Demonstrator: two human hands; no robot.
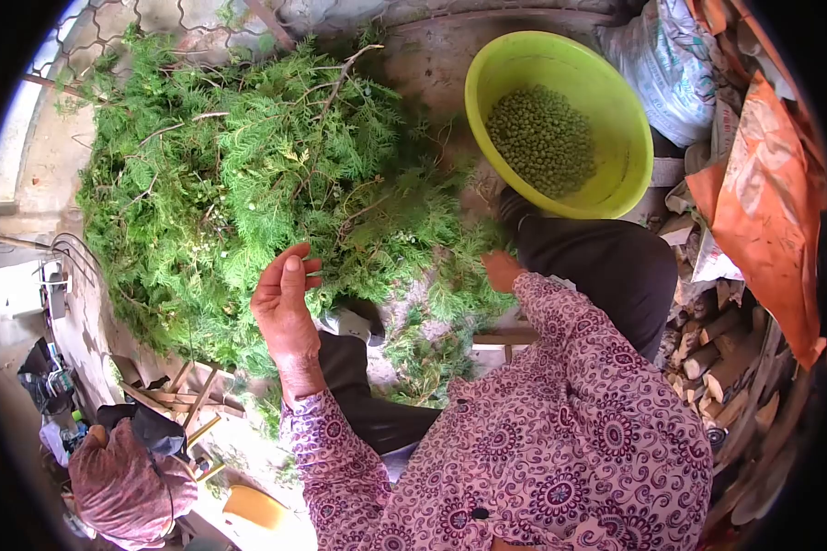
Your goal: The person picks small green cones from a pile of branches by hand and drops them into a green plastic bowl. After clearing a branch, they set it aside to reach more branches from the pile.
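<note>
My left hand (285,301) is raised over the front of a big heap of green conifer branches (248,156). Its fingers curl in towards the thumb; anything pinched there is too small to make out. Low by my right knee, my right hand (503,272) reaches into feathery green sprigs (459,243). That foliage is blurred and hides the fingertips. Small pale round cones dot some of the branches. Beyond my right knee a yellow-green basin (634,174) tilts towards me, with many small green cones (542,138) in its bottom.
White sacks (666,69) and an orange sheet (767,211) stand along the right, above stacked firewood (712,354). At lower left another person (129,482) bends near a wooden frame (188,395) and a yellow container (255,507). Loose sprigs litter the floor between my feet.
</note>
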